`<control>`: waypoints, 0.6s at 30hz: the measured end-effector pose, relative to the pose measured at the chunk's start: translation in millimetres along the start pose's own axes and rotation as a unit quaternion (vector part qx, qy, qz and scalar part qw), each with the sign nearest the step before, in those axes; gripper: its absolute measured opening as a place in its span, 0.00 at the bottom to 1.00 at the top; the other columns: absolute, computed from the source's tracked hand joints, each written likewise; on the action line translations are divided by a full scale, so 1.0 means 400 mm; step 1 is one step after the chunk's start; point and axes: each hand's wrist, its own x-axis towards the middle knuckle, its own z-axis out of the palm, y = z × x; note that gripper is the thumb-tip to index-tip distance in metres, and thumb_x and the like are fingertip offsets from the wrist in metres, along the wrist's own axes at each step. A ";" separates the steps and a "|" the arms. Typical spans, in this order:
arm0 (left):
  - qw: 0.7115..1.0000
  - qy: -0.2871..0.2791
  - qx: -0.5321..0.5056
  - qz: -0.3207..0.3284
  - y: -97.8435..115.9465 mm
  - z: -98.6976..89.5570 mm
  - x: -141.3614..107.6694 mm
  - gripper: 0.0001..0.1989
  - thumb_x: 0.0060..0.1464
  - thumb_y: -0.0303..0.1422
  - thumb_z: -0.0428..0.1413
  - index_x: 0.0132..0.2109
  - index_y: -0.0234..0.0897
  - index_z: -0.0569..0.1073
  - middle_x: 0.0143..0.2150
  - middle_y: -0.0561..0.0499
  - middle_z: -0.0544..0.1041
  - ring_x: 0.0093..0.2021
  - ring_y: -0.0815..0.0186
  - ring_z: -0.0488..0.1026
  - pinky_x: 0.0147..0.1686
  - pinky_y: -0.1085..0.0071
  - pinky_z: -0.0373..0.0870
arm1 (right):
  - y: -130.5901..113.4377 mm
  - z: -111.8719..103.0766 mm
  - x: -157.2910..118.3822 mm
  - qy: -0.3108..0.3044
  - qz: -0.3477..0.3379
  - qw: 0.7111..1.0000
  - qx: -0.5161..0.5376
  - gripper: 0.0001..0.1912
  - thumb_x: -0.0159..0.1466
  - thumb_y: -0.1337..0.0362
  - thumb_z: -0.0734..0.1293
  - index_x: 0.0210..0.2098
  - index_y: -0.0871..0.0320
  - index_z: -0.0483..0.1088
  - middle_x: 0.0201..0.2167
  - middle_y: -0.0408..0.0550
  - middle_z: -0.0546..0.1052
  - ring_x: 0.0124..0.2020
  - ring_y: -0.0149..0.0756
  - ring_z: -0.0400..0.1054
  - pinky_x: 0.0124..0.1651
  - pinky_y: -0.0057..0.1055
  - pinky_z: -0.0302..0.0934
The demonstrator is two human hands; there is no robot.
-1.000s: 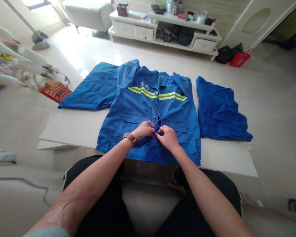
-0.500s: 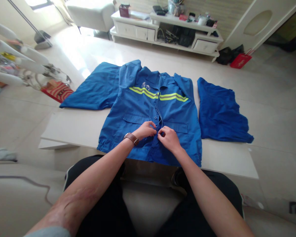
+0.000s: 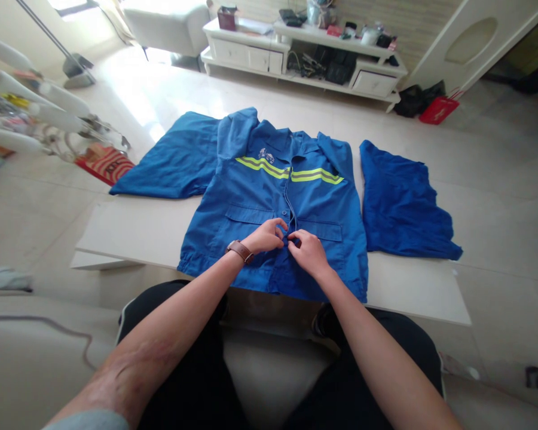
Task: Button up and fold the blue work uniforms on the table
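A blue work jacket (image 3: 246, 191) lies front up, its collar away from me, with a yellow and grey reflective stripe (image 3: 311, 175) across the chest. The front opening is fastened in part; a button (image 3: 284, 213) shows above my fingers. My left hand (image 3: 266, 235), with a watch (image 3: 241, 251) on the wrist, pinches the jacket's front edge below the pocket line. Facing it, my right hand (image 3: 307, 248) pinches the other side of the opening, fingertips nearly meeting the left ones. Whatever lies between the fingertips is hidden.
The jacket rests on a low white table (image 3: 412, 286). Folded blue cloth (image 3: 170, 158) lies to its left, another blue garment (image 3: 403, 203) to its right. A white cabinet (image 3: 246, 57), a red bag (image 3: 439, 110) and a patterned red bag (image 3: 107, 164) stand beyond.
My fingers have shifted very slightly at the jacket's front edge, both hands keeping their pinch. The jacket and cloths stay in place; the view has shifted a little.
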 end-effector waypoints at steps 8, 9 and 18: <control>0.999 -0.029 0.008 0.013 -0.006 -0.004 -0.001 0.24 0.37 0.19 0.56 0.45 0.37 0.70 0.27 0.61 0.72 0.23 0.73 0.65 0.22 0.77 0.59 | 0.015 0.002 0.011 -0.027 0.037 0.999 0.028 0.08 0.66 0.62 0.67 0.38 0.52 0.80 0.42 0.48 0.83 0.44 0.41 0.76 0.50 0.35 0.66; 0.999 -0.032 0.014 0.012 -0.004 -0.004 -0.002 0.24 0.36 0.19 0.56 0.45 0.37 0.70 0.27 0.60 0.72 0.23 0.74 0.65 0.22 0.77 0.58 | 0.018 0.003 0.014 -0.036 0.047 0.997 0.043 0.08 0.66 0.62 0.68 0.37 0.53 0.81 0.41 0.47 0.84 0.43 0.41 0.76 0.49 0.34 0.66; 0.993 -0.076 0.084 0.030 0.013 -0.004 -0.013 0.22 0.38 0.20 0.57 0.45 0.38 0.69 0.26 0.60 0.73 0.23 0.72 0.67 0.21 0.77 0.58 | 0.015 -0.001 0.021 -0.091 0.107 0.989 0.037 0.08 0.60 0.62 0.69 0.36 0.54 0.81 0.35 0.46 0.83 0.38 0.38 0.76 0.43 0.29 0.64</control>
